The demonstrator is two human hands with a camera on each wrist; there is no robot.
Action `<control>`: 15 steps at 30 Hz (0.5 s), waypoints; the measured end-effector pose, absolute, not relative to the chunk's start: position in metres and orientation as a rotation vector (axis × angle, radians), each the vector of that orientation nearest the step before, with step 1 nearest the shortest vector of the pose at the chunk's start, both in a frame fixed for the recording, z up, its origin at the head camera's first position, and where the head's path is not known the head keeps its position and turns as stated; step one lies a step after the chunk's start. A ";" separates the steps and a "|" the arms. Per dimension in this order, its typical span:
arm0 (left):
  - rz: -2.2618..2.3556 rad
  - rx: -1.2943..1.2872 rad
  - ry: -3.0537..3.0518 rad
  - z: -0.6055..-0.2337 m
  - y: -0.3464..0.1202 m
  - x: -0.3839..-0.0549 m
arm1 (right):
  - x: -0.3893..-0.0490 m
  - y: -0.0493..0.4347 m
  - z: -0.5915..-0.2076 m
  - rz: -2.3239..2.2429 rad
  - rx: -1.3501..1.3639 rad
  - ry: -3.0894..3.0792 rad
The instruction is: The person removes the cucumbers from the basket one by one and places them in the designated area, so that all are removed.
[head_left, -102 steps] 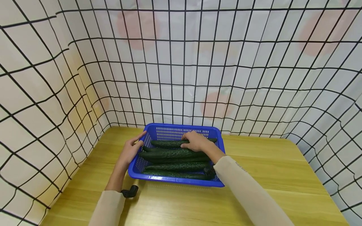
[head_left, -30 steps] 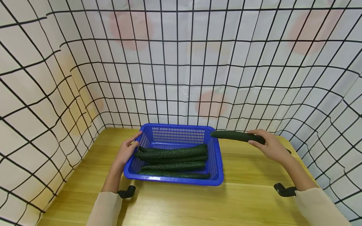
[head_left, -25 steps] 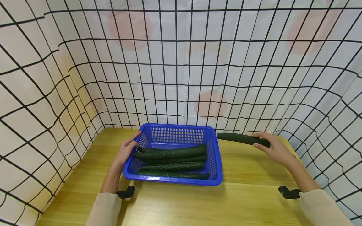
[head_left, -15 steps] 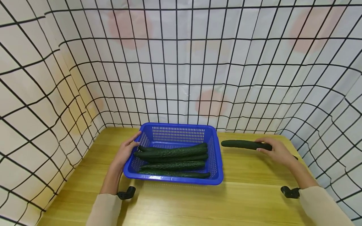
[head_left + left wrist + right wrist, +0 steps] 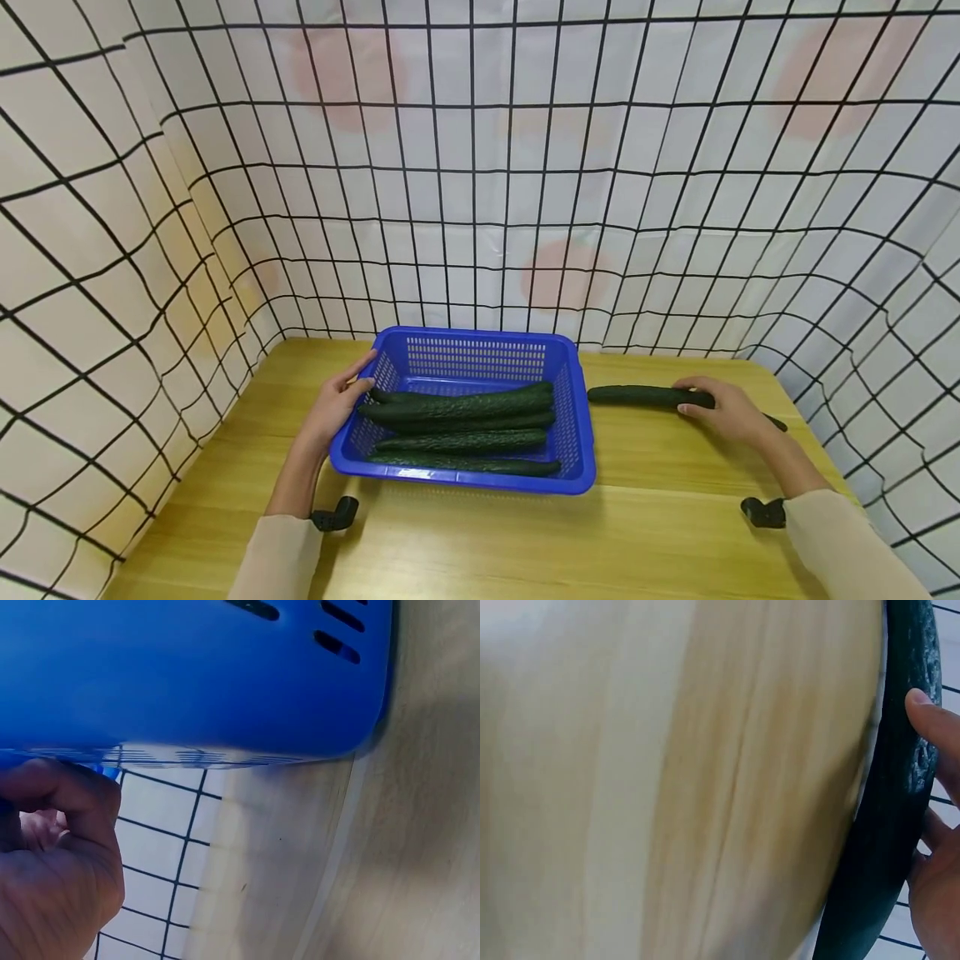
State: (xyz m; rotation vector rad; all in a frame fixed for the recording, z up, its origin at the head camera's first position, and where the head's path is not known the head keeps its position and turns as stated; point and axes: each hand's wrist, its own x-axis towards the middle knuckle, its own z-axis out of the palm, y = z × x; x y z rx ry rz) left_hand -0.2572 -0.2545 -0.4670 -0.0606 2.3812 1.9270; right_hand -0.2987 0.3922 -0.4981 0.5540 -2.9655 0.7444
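My right hand (image 5: 723, 408) grips a long dark green cucumber (image 5: 630, 396) at the right of the blue basket. The cucumber lies lengthwise, low at the table, and its left end is close beside the basket's right wall. In the right wrist view the thumb (image 5: 930, 720) presses on the cucumber (image 5: 889, 787). With my left hand (image 5: 333, 408) I hold the left rim of the blue plastic basket (image 5: 461, 477); its curled fingers show in the left wrist view. Several cucumbers (image 5: 465, 408) lie side by side in the basket, mostly towards its front.
A wooden table (image 5: 480, 542) bears the basket. Black wire grid (image 5: 487, 225) over white sheeting with pale coloured patches stands behind the table and along both sides. A small black camera sits on each wrist.
The right hand took the rear cucumber out of the basket, carried it right, then lowered it to the table beside the basket. The left hand has stayed at the basket's rim.
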 end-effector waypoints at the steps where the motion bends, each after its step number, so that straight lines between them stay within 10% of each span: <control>1: 1.931 -0.064 2.371 -0.467 -0.255 -0.257 | -0.299 0.392 -0.499 0.742 0.551 -2.971; 15: 2.001 -0.108 2.300 -0.470 -0.255 -0.257 | -0.297 0.384 -0.490 0.780 0.493 -2.992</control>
